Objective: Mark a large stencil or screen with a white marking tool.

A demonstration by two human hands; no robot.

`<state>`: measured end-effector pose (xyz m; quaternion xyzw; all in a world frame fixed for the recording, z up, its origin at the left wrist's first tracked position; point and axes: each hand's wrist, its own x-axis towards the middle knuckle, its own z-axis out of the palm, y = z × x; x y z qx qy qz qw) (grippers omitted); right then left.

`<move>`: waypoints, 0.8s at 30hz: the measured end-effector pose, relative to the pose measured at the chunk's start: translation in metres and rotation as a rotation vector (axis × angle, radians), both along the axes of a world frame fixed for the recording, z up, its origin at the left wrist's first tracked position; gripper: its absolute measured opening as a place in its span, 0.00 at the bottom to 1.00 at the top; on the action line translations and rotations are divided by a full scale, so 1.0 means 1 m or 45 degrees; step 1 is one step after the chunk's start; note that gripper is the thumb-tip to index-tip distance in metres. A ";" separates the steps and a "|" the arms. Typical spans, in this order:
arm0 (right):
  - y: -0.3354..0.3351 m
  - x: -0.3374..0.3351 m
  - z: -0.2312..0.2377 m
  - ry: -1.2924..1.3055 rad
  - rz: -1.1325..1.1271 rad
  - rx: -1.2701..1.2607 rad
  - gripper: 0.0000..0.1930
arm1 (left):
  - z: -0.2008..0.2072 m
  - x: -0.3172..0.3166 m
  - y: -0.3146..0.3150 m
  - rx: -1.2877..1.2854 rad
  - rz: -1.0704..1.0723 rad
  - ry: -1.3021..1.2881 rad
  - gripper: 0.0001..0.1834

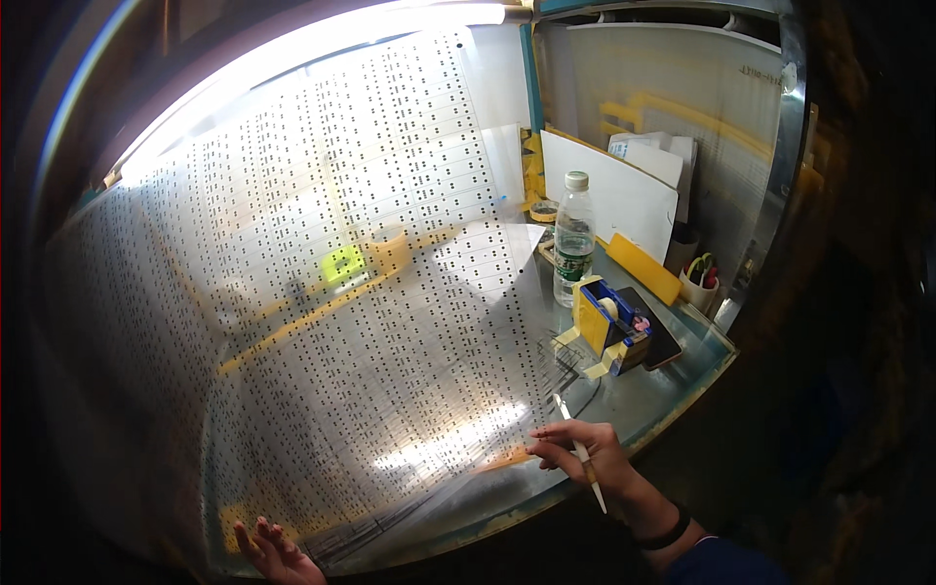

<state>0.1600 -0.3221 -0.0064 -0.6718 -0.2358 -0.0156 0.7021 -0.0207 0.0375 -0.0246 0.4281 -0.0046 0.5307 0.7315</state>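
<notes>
A large transparent sheet (390, 322) printed with rows of small black dots spreads across the glass-topped table and reaches up toward the bright lamp. My right hand (597, 450) is at the sheet's right front corner, pinching a slim white pen-like tool (589, 472) with a brownish band; its exact kind is unclear. The tool's upper tip points toward the tape dispenser. At the lower left, by the sheet's near edge, my left hand (276, 554) is palm up with its fingers apart and loosely curled. It holds nothing that I can see.
On the right stand a clear bottle (574, 244), a blue and yellow tape dispenser (612, 322) with tape strips hanging off, a dark flat device (651, 331) and a cup of pens (698, 283). White boards (614, 190) lean behind. A tube lamp (322, 58) glares above.
</notes>
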 end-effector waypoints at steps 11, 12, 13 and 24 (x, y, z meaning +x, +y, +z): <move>0.000 -0.001 0.003 0.002 -0.001 -0.014 0.09 | 0.002 -0.001 -0.003 -0.025 -0.043 -0.009 0.16; 0.000 -0.001 0.003 -0.006 -0.005 -0.008 0.09 | 0.001 -0.001 -0.002 -0.023 -0.043 -0.009 0.17; 0.000 -0.001 0.003 -0.013 -0.009 -0.003 0.09 | 0.001 -0.001 -0.002 -0.021 -0.042 -0.010 0.17; 0.000 -0.001 0.002 -0.007 -0.007 -0.009 0.09 | -0.003 -0.004 0.002 -0.006 -0.036 0.002 0.17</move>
